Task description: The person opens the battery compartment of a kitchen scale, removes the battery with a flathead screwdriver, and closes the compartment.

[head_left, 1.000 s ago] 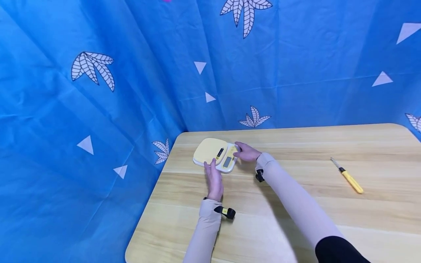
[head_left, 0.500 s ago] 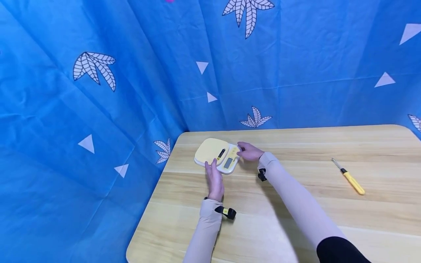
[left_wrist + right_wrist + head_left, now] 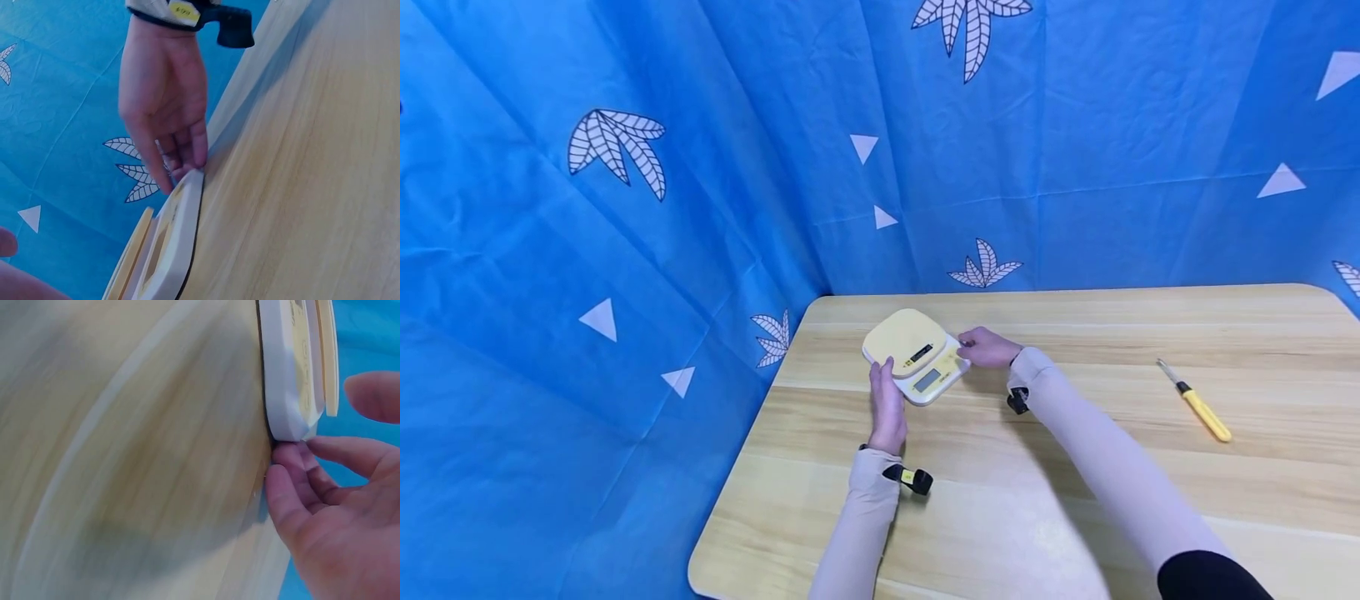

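A kitchen scale, with a pale yellow platform on a white base, sits near the table's far left corner. Its grey display faces the near right side. My left hand rests against the scale's near left edge with its fingers fairly straight; only bits of its fingers enter the left wrist view. On the opposite side, my right hand holds the right corner of the base. In the right wrist view, curled fingertips of that hand meet the white corner at table level.
A tool with a yellow handle, black collar and thin metal shaft lies on the right of the wooden table. A blue patterned curtain hangs along the table's left and far sides. Wrist cameras are strapped on both sleeves.
The scale has shifted a little to the right and turned, its display end swinging toward the near side. My right hand has moved slightly right with it; the left hand stays along its edge.
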Demonstrator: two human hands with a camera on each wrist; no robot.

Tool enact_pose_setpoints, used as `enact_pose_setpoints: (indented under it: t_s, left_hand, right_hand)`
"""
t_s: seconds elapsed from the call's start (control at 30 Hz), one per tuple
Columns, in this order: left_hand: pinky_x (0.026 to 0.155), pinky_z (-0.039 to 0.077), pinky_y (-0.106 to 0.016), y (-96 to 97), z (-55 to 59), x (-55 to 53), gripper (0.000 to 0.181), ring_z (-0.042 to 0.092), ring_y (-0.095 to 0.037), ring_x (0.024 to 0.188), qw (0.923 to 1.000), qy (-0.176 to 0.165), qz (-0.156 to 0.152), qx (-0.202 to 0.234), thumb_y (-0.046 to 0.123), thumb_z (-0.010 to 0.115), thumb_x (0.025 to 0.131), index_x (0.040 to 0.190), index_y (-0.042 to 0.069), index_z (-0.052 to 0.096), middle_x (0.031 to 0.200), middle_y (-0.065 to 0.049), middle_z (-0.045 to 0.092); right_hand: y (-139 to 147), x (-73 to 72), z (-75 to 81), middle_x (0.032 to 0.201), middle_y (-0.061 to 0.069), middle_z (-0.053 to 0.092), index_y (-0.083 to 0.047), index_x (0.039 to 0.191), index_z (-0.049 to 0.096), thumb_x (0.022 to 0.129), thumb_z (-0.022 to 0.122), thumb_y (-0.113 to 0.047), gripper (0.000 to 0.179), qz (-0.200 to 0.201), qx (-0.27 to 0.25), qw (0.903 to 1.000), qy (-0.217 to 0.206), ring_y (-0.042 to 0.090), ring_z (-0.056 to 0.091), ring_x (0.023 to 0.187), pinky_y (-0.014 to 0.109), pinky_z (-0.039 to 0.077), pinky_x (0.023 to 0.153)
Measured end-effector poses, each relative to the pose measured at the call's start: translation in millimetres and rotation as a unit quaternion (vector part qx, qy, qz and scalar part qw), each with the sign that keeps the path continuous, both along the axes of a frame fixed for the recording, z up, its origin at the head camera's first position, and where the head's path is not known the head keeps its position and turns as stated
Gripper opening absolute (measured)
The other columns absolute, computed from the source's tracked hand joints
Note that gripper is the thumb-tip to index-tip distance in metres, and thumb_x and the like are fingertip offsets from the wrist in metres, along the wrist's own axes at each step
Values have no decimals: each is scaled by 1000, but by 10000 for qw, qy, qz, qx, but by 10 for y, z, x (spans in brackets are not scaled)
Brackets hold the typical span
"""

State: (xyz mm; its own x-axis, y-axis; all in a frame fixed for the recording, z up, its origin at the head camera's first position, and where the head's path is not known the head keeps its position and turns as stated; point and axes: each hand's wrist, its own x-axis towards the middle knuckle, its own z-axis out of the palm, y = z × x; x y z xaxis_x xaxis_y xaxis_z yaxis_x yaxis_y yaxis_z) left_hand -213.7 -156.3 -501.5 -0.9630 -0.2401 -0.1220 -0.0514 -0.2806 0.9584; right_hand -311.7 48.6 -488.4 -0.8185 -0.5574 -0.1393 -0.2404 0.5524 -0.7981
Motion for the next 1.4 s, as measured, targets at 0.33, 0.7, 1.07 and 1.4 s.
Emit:
enact_pose_setpoints:
  t_s: [0.33,0.7,1.07,1.4]
  left_hand:
    - [129,11,-49,25,18,-27,76,20,-35,151,9980,-472,-139,-390,44,42,102,157,4,7,160,-20,27]
    - [129,12,-49,91,13,-41,70,23,-35,149,9956,-525,-383,-669,39,44,101,153,2,17,156,-21,33]
    - [127,17,-49,307,-15,-63,61,28,-33,147,9853,-827,-685,-1326,43,43,100,148,6,31,155,-17,36]
    - [127,18,-48,545,-19,-42,59,28,-31,148,9767,-793,-1162,-1620,46,43,100,145,9,37,154,-15,37]
  right_hand:
    - [189,78,-46,92,17,67,3,119,65,102,46,-10,30,-115,-98,9982,-572,12,46,63,19,41,55]
    - [448,260,-12,71,10,63,5,98,72,100,49,-12,29,-283,-103,9986,-434,7,39,53,16,34,47]
    - [763,570,-47,95,24,73,11,105,69,98,53,-10,27,-635,-596,9915,-968,27,70,80,37,64,79]
    - [1055,870,-47,99,23,73,12,111,66,100,54,-14,31,-964,-594,9851,-1295,23,71,84,33,64,81]
